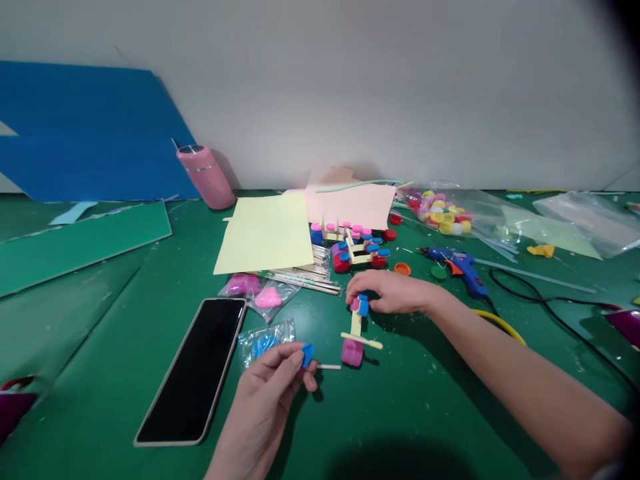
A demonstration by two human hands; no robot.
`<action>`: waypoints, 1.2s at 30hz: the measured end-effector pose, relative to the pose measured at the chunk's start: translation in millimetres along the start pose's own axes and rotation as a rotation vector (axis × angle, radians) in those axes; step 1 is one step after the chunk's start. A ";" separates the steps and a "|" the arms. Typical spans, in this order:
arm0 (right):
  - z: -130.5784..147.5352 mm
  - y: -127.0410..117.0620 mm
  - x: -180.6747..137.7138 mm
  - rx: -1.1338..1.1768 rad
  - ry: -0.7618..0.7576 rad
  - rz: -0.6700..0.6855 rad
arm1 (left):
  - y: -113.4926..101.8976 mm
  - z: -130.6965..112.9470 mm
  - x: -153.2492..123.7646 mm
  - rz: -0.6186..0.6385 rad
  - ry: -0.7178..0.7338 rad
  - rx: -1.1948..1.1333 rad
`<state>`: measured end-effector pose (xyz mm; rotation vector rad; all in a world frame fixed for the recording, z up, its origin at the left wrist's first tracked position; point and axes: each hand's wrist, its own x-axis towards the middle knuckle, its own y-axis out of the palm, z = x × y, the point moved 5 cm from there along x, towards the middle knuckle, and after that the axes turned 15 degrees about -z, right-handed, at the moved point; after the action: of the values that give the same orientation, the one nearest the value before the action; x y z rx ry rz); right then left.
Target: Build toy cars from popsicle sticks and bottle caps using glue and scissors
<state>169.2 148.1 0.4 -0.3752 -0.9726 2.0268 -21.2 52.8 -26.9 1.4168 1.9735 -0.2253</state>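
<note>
left hand (270, 393): fingers closed in a pinch on a blue cap (307, 354) with a thin stick in it, low over the bench (100, 320).
right hand (395, 292): fingers curled, the tips gripping the far end of the stick model (356, 333) at its pink and blue caps.
stick model: lies on the bench between both hands, a pink cap at its near end.
small bag (264, 341): clear plastic with blue caps inside, just beside the left hand.
second bag (255, 291): clear, with pink pieces inside.
large bag (443, 213): many coloured caps inside, near the wall.
pink tumbler (206, 177): tilted; content not visible.
</note>
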 end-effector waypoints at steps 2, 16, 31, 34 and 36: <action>-0.6 -1.6 1.1 -0.004 -0.004 -0.021 | 3.1 3.3 -1.2 0.014 -0.005 0.005; 30.7 4.9 -83.7 0.063 0.334 -0.773 | 28.8 33.3 -20.0 0.116 -0.163 -0.002; 69.4 59.7 -92.5 0.264 0.347 -0.859 | 32.9 46.0 -31.0 0.042 -0.035 0.000; 71.4 61.6 -91.6 0.264 0.337 -0.841 | 33.3 45.8 -32.3 0.050 -0.020 0.018; 72.1 62.4 -91.0 0.256 0.328 -0.831 | 33.9 44.9 -32.9 0.051 -0.015 0.017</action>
<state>148.6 18.1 -6.8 -0.1180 -0.5211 1.2522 33.7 17.9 -32.0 1.4707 1.9250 -0.2293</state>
